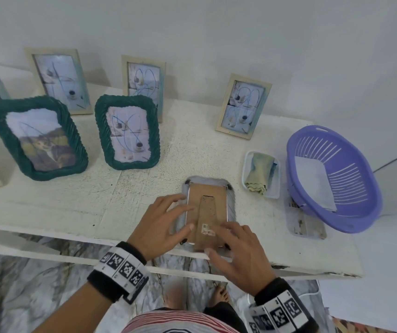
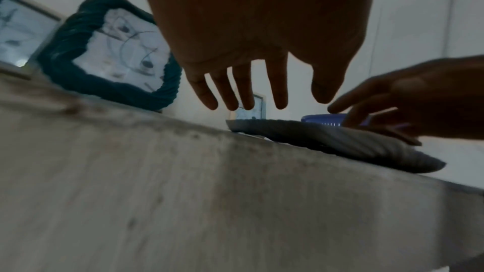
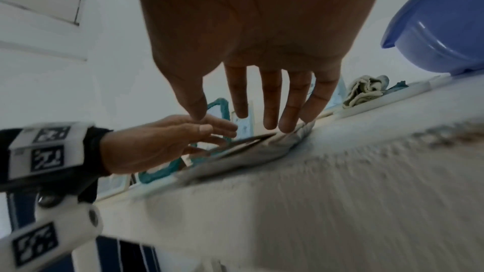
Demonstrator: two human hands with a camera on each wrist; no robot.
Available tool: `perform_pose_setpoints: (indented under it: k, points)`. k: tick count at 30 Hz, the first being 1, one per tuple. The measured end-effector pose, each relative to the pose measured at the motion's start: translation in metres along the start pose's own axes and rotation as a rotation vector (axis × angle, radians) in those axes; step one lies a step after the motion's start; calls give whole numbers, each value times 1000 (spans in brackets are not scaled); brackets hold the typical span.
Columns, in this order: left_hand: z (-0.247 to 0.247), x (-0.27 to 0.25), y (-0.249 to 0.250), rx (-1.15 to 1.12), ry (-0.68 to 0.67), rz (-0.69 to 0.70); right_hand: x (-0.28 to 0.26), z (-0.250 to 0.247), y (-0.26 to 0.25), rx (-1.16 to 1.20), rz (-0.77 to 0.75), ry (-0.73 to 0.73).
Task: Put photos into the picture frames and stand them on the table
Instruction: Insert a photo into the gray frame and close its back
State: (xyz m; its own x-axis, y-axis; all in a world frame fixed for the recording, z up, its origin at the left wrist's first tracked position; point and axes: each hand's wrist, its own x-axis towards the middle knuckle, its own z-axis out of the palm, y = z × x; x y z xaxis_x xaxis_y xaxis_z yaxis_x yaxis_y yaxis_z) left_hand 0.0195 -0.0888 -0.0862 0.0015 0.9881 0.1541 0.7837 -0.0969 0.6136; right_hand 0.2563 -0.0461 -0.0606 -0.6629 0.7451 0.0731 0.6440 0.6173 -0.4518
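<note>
Black wristbands [image 1: 118, 277] on both wrists, white blocks with black square-code markers strapped on. Red-and-white striped top [image 1: 175, 322], dark legwear, bare feet [image 1: 221, 295].

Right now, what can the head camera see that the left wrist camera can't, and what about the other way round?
Only the head view shows the brown cardboard back of the grey frame, the folded cloth in its little white tray, and the paper lying inside the purple basket.

Only the left wrist view shows the grey frame's ribbed edge from the side, lying flat on the table.

Both show the left hand and right hand with straight fingers over that frame, and a green frame standing behind.
</note>
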Motion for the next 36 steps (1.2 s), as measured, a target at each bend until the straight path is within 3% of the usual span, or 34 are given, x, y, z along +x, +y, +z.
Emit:
perform_pose_setpoints:
  k: [3,6,10,14,22,28,36]
  points:
    - [3,20,0,131,-111,46,24,-11,7,94,75,66]
    - [6,27,2,230,-186,32,50,-13,25,22,170,53]
    - [8,28,4,307,-175,27,71,-12,41,-19,235,-64]
    - [10,28,4,318,-148,27,78,-8,40,4,249,-35]
    - [9,30,2,280,-155,23,88,-9,44,348,422,-16]
    - [8,30,2,263,-153,16,88,-8,44,339,407,-8]
    - [8,31,-1,262,-168,10,91,-7,43,161,309,-39]
